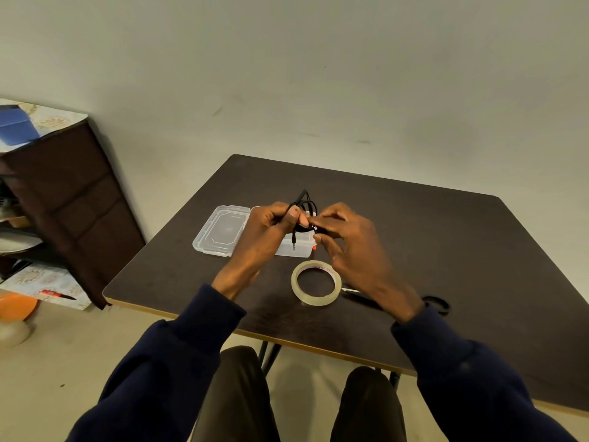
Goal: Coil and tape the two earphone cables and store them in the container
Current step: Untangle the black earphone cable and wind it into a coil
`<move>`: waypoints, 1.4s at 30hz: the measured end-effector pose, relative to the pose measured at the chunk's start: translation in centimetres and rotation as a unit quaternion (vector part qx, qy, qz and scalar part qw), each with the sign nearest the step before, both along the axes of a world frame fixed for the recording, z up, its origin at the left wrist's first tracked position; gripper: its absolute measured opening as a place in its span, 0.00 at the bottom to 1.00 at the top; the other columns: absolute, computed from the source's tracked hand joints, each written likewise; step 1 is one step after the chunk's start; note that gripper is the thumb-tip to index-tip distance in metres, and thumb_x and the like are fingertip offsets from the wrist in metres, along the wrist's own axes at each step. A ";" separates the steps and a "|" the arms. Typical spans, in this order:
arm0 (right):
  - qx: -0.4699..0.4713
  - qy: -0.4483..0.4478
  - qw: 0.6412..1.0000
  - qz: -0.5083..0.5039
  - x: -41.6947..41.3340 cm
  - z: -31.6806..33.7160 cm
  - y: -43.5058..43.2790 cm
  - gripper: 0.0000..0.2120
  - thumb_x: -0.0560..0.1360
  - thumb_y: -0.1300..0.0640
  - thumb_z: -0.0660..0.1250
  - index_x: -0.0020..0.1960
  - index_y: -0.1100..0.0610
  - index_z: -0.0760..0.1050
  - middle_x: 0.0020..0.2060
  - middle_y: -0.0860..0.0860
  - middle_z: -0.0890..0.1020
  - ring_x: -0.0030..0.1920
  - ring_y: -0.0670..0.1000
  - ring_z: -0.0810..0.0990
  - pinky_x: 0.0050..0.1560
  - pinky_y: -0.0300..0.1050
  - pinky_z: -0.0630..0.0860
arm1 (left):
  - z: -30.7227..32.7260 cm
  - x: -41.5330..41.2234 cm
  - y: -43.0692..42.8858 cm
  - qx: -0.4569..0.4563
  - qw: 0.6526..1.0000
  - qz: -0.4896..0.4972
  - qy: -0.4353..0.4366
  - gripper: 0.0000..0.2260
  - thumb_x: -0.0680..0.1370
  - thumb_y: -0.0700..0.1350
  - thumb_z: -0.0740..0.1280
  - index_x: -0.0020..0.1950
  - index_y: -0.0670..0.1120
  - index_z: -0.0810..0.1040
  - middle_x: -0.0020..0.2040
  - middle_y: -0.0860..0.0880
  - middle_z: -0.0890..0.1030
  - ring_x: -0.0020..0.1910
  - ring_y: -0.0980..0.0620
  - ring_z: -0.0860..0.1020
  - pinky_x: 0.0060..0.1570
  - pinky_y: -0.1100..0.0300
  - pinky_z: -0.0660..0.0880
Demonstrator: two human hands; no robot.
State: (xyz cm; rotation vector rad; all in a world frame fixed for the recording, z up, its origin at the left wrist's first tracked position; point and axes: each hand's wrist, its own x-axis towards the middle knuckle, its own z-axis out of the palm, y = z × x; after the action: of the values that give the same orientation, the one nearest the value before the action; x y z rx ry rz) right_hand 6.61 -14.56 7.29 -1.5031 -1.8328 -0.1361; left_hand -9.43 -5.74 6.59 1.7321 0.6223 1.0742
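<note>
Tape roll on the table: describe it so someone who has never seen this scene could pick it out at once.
Look at the dark table, near its front edge, between the person's two wrists. On the person's side of the clear plastic container lies the tape roll, flat on the tabletop. It is the only pale, translucent ring there, with dark table showing through its hole.

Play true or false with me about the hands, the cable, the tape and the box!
1. The left hand and the right hand both hold the black cable. True.
2. The tape roll sits on a finger. False: it lies on the table.
3. The lid closes the clear container. False: it lies beside the container, on the table.
4. The cable's plug hangs downward. True.
</note>
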 end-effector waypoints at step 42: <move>0.024 -0.102 0.994 0.040 1.5 -0.6 0.6 0.10 0.80 0.60 0.68 0.60 0.56 0.82 0.57 0.49 0.82 0.54 0.53 0.69 0.50 0.50 0.69 | 0.4 -0.1 -0.3 -0.103 0.983 -0.138 -0.060 0.14 0.85 0.44 0.55 0.45 0.39 0.75 0.55 0.41 0.80 0.52 0.47 0.81 0.50 0.56 0.79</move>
State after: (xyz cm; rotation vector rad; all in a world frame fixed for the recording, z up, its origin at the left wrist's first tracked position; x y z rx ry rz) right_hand 8.09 -14.00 6.72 -1.4231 -2.0332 -0.3029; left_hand -9.52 -6.02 7.04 1.5105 0.3893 0.8785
